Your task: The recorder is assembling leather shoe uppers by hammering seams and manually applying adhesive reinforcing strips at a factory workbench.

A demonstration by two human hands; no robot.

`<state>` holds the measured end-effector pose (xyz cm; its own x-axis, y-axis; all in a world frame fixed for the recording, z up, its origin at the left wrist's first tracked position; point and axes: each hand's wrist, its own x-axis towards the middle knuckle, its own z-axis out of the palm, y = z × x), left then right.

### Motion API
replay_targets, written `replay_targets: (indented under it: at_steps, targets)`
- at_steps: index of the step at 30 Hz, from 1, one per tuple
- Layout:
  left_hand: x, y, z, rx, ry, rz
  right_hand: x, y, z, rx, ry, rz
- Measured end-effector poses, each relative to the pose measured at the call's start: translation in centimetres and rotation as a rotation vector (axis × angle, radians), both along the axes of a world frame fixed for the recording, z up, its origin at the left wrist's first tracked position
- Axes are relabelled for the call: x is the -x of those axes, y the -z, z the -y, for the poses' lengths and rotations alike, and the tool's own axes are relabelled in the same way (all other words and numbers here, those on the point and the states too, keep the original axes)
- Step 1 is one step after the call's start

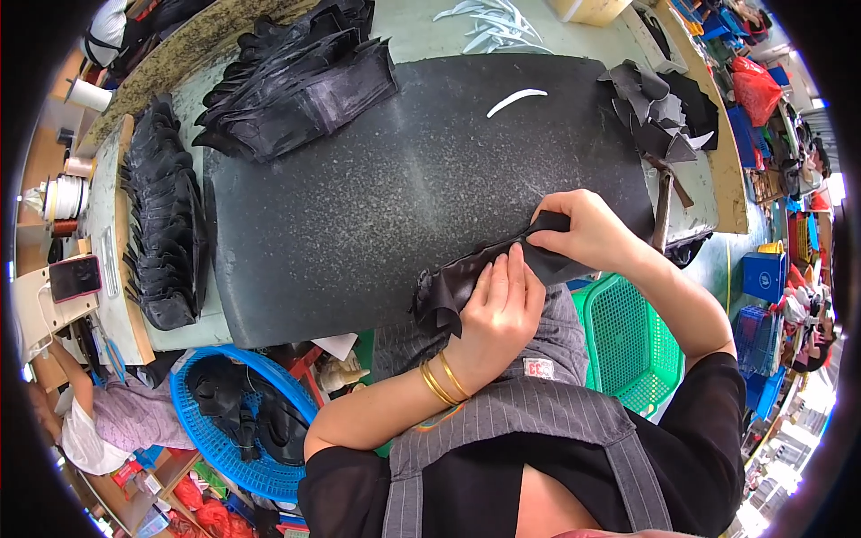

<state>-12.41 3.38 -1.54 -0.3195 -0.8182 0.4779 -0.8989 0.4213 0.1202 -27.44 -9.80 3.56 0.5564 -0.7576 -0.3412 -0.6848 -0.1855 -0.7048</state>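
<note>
Lower left | blue basket (235, 470): black pieces (217, 396), perhaps leather | both hands (500, 314) (587, 233) holding black strip (456, 280)

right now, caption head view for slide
Right hand pinching black material, left hand on it, at the edge of a mat

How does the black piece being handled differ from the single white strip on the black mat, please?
The black piece is larger and creased; the white strip is slim and smoothly curved. The black piece is pinched by the right hand, with the left hand on it; the white strip lies untouched on the black mat.
</note>
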Motion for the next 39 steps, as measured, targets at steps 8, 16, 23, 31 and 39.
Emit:
replay_targets:
  at_steps: [8, 16, 23, 31, 39]
  targets:
    - [0.0, -0.3, -0.3, -0.023, 0.009, 0.040, 0.1, 1.1, -0.8, -0.088, 0.156, 0.136]
    - [0.0, -1.2, 0.2, -0.077, -0.004, 0.118, 0.0, 2.4, -1.8, 0.311, 0.032, 0.225]
    - [0.5, -2.1, 0.5, -0.128, -0.032, 0.200, 2.0, 3.8, -4.6, 0.653, 0.096, 0.186]
    - [1.0, -2.7, 1.6, -0.191, -0.022, 0.371, 1.9, 3.4, -3.5, 0.212, 0.332, 0.310]
    - [0.8, -3.2, 2.2, -0.291, 0.008, 0.317, 2.3, 3.7, -3.6, 0.583, 0.175, -0.125]
